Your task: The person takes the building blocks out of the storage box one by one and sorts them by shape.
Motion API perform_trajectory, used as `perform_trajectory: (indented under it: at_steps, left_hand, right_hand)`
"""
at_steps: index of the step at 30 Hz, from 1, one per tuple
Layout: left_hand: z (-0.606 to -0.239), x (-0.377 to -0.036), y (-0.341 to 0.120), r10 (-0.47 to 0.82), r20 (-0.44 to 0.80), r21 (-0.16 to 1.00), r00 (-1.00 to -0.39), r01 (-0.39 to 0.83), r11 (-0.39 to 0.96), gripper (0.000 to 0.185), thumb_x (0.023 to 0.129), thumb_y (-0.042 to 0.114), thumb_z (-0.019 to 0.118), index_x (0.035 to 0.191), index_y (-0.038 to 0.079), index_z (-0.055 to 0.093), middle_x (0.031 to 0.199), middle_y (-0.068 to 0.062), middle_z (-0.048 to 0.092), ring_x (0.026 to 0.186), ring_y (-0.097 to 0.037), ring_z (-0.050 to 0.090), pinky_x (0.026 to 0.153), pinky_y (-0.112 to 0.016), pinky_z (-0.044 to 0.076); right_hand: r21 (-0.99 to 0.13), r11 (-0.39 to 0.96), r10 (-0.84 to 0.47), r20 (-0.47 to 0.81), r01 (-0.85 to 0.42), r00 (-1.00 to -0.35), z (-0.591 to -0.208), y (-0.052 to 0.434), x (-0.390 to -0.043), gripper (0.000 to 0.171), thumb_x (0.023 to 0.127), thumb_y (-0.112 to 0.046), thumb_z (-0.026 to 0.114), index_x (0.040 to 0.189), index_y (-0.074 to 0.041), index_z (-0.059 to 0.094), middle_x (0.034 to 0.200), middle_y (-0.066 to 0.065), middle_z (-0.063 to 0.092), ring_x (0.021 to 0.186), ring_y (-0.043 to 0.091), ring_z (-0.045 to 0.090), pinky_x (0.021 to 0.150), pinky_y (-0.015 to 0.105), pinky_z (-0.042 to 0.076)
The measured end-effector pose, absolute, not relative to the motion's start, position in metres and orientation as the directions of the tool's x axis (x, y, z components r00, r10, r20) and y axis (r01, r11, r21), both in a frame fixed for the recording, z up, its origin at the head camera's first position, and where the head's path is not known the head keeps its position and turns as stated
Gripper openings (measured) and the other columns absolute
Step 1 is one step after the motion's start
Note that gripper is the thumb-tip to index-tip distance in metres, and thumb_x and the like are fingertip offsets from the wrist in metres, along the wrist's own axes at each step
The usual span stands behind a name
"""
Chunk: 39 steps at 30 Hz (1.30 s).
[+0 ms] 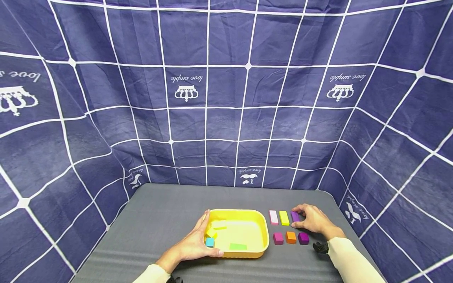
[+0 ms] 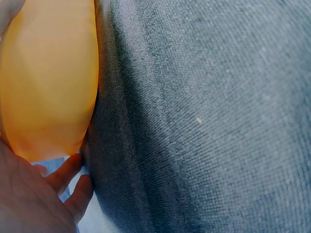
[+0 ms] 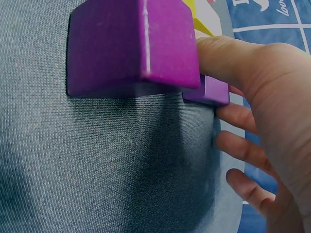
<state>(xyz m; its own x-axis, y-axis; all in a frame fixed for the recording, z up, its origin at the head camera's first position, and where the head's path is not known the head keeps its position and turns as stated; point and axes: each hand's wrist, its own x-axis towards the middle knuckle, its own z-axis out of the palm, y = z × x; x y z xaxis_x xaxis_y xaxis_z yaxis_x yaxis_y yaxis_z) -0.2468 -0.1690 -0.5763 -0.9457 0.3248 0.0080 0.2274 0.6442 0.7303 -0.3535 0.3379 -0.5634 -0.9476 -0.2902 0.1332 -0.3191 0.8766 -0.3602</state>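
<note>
Block point(image 1: 295, 216) — a small purple bar — lies under the right hand's point(image 1: 315, 220) fingertips point(image 3: 218, 53), pinched at its end. Likely light, rigid and smooth; its long sides suit gripping. Left hand point(image 1: 192, 245) clasps the tray point(image 1: 263, 236) rim.

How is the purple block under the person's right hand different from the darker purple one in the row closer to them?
The purple block in the far row is long and flat, while the dark purple block in the near row is short and cube-like. The right hand pinches the long one; the cube lies untouched. Both rest on the grey mat, right of the yellow tray.
</note>
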Motion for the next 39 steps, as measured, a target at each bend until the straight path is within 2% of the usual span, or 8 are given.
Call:
perform_trajectory:
  at_steps: [9,20,27,30,33,39]
  left_hand:
    - [-0.578,-0.248,-0.168,0.329,0.009,0.731,-0.944,0.231,0.642,0.160,0.076,0.067,0.104,0.189,0.014,0.004,0.198,-0.017,0.012,0.177,-0.044,0.036,0.138,-0.071,0.038]
    - [-0.570,-0.246,-0.167,0.335,0.013,0.725,-0.942,0.239,0.646,0.159,0.076,0.064,0.105,0.189,0.013,0.005,0.197,-0.021,0.009,0.176,-0.049,0.036,0.136,-0.073,0.040]
    - [-0.572,-0.248,-0.168,0.327,0.025,0.719,-0.945,0.244,0.651,0.160,0.073,0.064,0.107,0.189,0.010,0.009,0.198,-0.020,0.008,0.174,-0.050,0.038,0.135,-0.072,0.042]
    - [-0.572,-0.249,-0.169,0.325,0.042,0.712,-0.945,0.257,0.654,0.161,0.072,0.064,0.108,0.189,0.010,0.011,0.198,-0.018,0.011,0.173,-0.049,0.040,0.135,-0.072,0.043]
    - [-0.571,-0.250,-0.169,0.326,0.049,0.703,-0.944,0.264,0.660,0.162,0.071,0.065,0.108,0.188,0.010,0.011,0.197,-0.017,0.013,0.173,-0.047,0.041,0.135,-0.070,0.043]
    - [-0.571,-0.250,-0.171,0.340,0.049,0.691,-0.939,0.277,0.667,0.161,0.073,0.066,0.107,0.188,0.007,0.011,0.196,-0.021,0.014,0.173,-0.046,0.042,0.134,-0.070,0.044]
  right_hand:
    - [-0.356,0.880,-0.280,0.149,-0.316,-0.948,-0.560,0.340,-0.349,0.065,0.081,-0.043,0.107,0.133,-0.014,0.083,0.123,0.007,0.083,0.107,0.027,0.078,0.092,0.056,0.065]
    - [-0.345,0.875,-0.279,0.215,-0.340,-0.936,-0.546,0.336,-0.345,0.056,0.089,-0.039,0.101,0.136,-0.012,0.083,0.127,0.011,0.082,0.110,0.034,0.081,0.089,0.056,0.066]
    - [-0.314,0.849,-0.345,0.282,-0.426,-0.895,-0.535,0.316,-0.339,0.047,0.093,-0.034,0.098,0.133,-0.014,0.085,0.124,0.010,0.082,0.106,0.032,0.079,0.082,0.050,0.064]
    - [-0.286,0.840,-0.369,0.322,-0.461,-0.872,-0.530,0.305,-0.337,0.043,0.093,-0.031,0.097,0.131,-0.016,0.086,0.122,0.006,0.082,0.105,0.030,0.079,0.086,0.049,0.063]
    - [-0.258,0.833,-0.397,0.340,-0.490,-0.853,-0.525,0.293,-0.334,0.041,0.093,-0.030,0.096,0.132,-0.019,0.086,0.123,0.004,0.082,0.107,0.030,0.078,0.092,0.053,0.062]
    - [-0.208,0.818,-0.445,0.363,-0.537,-0.819,-0.516,0.268,-0.326,0.039,0.095,-0.030,0.096,0.131,-0.021,0.086,0.125,0.002,0.082,0.119,0.033,0.079,0.098,0.058,0.059]
